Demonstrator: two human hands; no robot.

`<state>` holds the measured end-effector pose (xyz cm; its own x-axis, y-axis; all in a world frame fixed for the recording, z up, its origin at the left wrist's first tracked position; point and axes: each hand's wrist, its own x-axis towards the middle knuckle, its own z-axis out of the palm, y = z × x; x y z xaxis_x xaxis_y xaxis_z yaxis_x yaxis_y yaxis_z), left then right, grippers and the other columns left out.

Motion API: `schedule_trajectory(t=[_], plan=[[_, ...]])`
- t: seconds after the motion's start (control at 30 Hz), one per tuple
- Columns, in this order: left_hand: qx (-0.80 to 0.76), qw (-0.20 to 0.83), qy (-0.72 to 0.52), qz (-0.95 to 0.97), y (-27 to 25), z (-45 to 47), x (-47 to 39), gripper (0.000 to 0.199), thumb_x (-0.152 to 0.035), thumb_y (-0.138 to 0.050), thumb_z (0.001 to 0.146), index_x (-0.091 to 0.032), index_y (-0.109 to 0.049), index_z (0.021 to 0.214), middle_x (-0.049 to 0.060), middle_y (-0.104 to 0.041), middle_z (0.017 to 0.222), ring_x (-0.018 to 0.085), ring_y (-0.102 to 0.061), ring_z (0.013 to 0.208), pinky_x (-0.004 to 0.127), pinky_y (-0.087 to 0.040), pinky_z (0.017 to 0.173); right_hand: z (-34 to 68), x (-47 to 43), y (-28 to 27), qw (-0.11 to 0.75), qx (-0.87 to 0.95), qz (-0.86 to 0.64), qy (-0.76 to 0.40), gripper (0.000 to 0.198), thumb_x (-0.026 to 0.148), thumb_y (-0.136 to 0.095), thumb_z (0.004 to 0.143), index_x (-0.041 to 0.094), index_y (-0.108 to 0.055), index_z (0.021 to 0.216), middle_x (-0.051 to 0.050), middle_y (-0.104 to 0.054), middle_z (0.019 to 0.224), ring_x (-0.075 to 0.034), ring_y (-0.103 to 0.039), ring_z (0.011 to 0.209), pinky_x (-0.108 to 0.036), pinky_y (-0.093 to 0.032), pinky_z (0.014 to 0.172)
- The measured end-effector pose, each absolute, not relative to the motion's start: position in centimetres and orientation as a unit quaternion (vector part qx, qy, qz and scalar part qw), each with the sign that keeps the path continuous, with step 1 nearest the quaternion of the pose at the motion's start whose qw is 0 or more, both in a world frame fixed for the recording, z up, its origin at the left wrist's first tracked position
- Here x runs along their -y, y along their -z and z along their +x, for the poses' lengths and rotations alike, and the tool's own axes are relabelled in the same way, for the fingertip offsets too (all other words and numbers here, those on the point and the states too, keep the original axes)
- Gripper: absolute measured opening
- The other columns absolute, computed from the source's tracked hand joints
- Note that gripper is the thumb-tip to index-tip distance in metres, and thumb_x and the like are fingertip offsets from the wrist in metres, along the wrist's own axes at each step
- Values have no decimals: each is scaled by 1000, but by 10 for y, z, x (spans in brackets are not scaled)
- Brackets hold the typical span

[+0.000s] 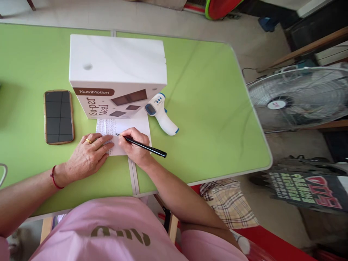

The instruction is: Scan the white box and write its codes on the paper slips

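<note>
A sheet of paper with rows of small writing lies on the green table. My right hand grips a black pen, its tip at the paper near the written part. Flat across the sheet's left side rests my left hand, fingers stretched out, a gold ring on one of them. The white NutriMotion box stands just beyond the hands, at the paper's far edge. Beside the box, to the right, lies a white and blue infrared thermometer.
On the left of the green table lies a phone in a brown case. A large fan stands past the table's right edge. A plaid cloth lies on something red below the near edge.
</note>
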<state>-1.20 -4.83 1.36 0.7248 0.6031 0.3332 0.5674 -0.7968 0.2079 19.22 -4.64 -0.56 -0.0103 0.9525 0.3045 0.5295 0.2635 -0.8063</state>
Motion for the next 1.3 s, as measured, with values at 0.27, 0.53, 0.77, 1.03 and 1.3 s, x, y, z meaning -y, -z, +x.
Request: schedule_trajectory(t=[0.27,0.53,0.77,1.03,1.3], plan=[[-311,38,-197,929,-13,-12,48,27,-19,-47,99,-13,-64,118,11,-68,128,29,-58,108,43,-47,81,190,46,5,432,675,-550,-236,14,30,-60,86,23,-58,74,4,-63,61,-10,-55,52,-22,-48,56],[-318,50,-186,928,-13,-13,49,25,-19,-48,98,-15,-66,116,11,-68,129,29,-58,110,43,-47,83,210,40,2,442,693,-531,-204,15,34,-59,91,23,-62,81,2,-65,67,-11,-56,55,-24,-49,56],[-344,125,-230,902,-13,-15,49,36,-16,-52,95,-14,-50,131,17,-60,130,30,-55,116,47,-50,92,252,26,8,312,752,-580,-40,30,19,-44,97,24,-71,110,-8,-69,100,-22,-67,92,-36,-56,78],[-461,202,-402,765,-2,-21,43,69,-25,-61,90,-22,-25,148,18,-34,139,31,-36,133,56,-46,109,256,21,25,255,751,-608,39,52,6,-35,90,24,-64,129,-12,-65,101,-24,-62,85,-40,-56,72],[-325,106,-453,823,-15,-15,54,60,-15,-57,87,-17,-36,144,14,-45,123,26,-48,120,45,-53,100,228,29,-4,453,742,-494,27,25,19,-49,93,22,-70,107,-10,-67,93,-23,-68,88,-40,-61,80]])
